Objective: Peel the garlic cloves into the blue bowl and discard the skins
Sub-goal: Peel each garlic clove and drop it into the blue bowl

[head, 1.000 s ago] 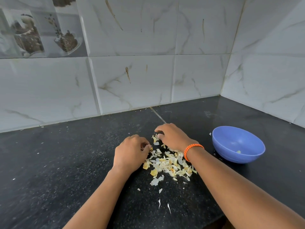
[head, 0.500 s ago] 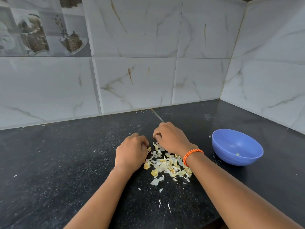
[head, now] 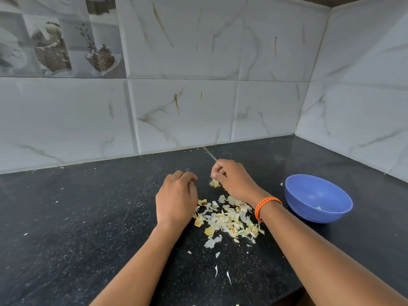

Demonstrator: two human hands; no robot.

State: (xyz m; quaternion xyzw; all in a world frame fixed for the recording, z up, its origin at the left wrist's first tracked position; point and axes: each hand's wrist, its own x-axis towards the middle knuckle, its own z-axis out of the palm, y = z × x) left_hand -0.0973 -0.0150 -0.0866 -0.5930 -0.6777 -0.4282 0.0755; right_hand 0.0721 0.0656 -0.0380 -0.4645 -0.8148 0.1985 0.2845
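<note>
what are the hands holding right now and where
The right hand pinches a bit of garlic skin by its top edge. The left hand is curled; whether it holds anything cannot be told.

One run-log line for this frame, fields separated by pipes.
right hand: pinching garlic piece | left hand: curled, contents hidden | skins: piled on counter | blue bowl: nearly empty

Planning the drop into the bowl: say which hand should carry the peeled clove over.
Right. The right hand pinches a garlic piece and lies nearer the blue bowl, which stands on its side. The left hand would probably have to cross the skin pile.
</note>
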